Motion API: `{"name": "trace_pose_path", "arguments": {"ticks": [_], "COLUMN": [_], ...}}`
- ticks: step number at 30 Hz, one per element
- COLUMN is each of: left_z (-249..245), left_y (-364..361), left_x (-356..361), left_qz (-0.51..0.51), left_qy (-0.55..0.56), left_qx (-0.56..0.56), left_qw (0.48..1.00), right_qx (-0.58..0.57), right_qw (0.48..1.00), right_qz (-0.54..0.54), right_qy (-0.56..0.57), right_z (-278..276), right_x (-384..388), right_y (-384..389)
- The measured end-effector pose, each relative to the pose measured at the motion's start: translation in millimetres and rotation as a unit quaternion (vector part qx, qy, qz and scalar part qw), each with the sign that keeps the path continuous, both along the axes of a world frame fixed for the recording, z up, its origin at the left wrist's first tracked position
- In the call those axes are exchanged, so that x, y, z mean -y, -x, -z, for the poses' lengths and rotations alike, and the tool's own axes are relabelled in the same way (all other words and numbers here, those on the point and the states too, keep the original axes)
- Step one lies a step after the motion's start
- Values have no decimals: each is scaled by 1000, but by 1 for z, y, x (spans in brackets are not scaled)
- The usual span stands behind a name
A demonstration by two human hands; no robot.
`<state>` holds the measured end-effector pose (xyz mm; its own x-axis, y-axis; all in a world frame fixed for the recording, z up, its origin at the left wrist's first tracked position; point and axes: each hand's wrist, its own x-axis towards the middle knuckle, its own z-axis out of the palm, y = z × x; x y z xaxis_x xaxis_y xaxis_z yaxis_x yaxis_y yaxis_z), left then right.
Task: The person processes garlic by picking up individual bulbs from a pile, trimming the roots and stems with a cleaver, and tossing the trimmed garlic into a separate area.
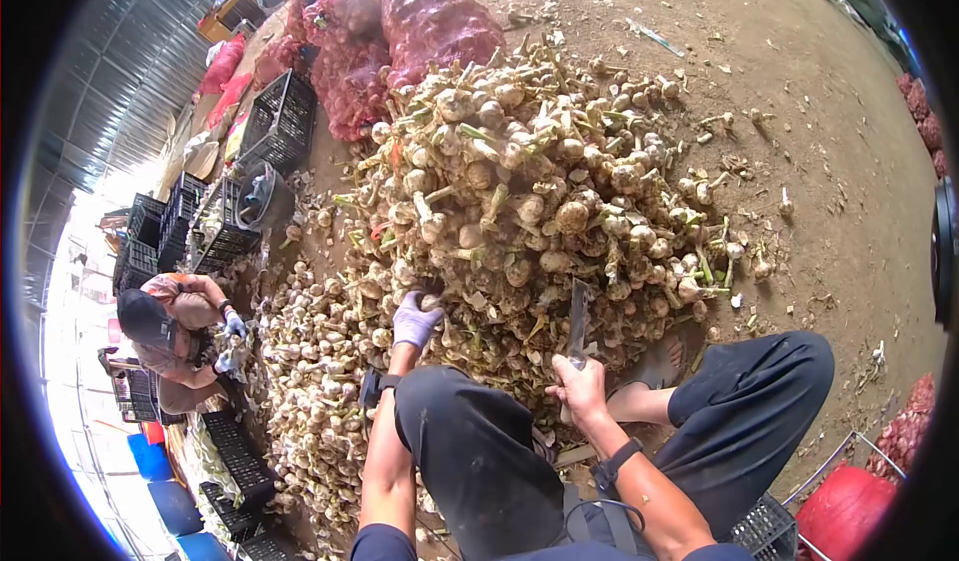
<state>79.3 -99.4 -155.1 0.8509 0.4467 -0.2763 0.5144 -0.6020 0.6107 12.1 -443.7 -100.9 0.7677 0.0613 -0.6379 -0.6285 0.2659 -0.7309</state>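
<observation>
My left hand [415, 323], in a pale purple glove, is closed around a garlic bulb [430, 303] at the near edge of a big garlic heap [519, 181]. Part of that bulb is hidden by the fingers. My bare right hand [580, 387] grips a knife [578, 319] by its handle, its broad blade pointing up and away from me, in front of the heap. Stems and roots are still on many bulbs in the heap. To the left, beside my knee, spreads a lower layer of trimmed-looking bulbs [310, 381].
A co-worker [170, 331] in gloves and a dark cap crouches at the left. Black crates [280, 121] line that side, with a bucket [265, 196] among them. Full red mesh sacks [440, 26] stand behind the heap. A red rounded object [849, 511] is at lower right.
</observation>
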Motion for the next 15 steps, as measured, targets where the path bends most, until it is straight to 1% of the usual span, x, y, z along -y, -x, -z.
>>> {"name": "trace_pose_path", "arguments": {"ticks": [1, 2, 3, 5, 7, 8, 9, 10, 11, 12, 13, 15], "left_z": [6, -40, -69, -106, -165, -199, -238, -273, -291, -305, -312, -306], "left_y": [6, 10, 14, 15, 17, 19, 23, 28, 36, 46, 54, 67], "left_x": [-11, 9, 14, 11, 33, 50, 73, 101, 124, 148, 168, 199], "left_qz": [-37, -106, -100, 45, 100, 161, 221, 255, 285, 315, 345, 368], "left_qy": [47, 191, 248, 134, 162, 96, 30, -6, -23, -28, -32, 11], "left_qx": [37, 60, 96, 184, 241, 263, 282, 278, 274, 270, 266, 258], "left_qw": [997, 974, 959, 973, 952, 947, 933, 926, 918, 909, 900, 893], "right_qx": [9, 20, 32, 60, 113, 116, 147, 160, 173, 192, 188, 185], "right_qw": [1000, 1000, 999, 996, 989, 986, 978, 973, 967, 951, 947, 925], "right_qz": [10, 19, 29, 60, 68, 74, 78, 65, 54, 51, 13, -29], "right_qy": [-4, -10, -17, -29, -66, -90, -127, -154, -180, -239, -261, -329], "right_z": [-2, -5, -10, -33, -58, -77, -78, -89, -103, -121, -129, -137], "right_x": [1, 1, 1, 3, 10, 12, 13, 14, 14, 16, 17, 21], "right_y": [1, 0, -2, -9, -17, -21, -22, -22, -22, -18, -17, -8]}}
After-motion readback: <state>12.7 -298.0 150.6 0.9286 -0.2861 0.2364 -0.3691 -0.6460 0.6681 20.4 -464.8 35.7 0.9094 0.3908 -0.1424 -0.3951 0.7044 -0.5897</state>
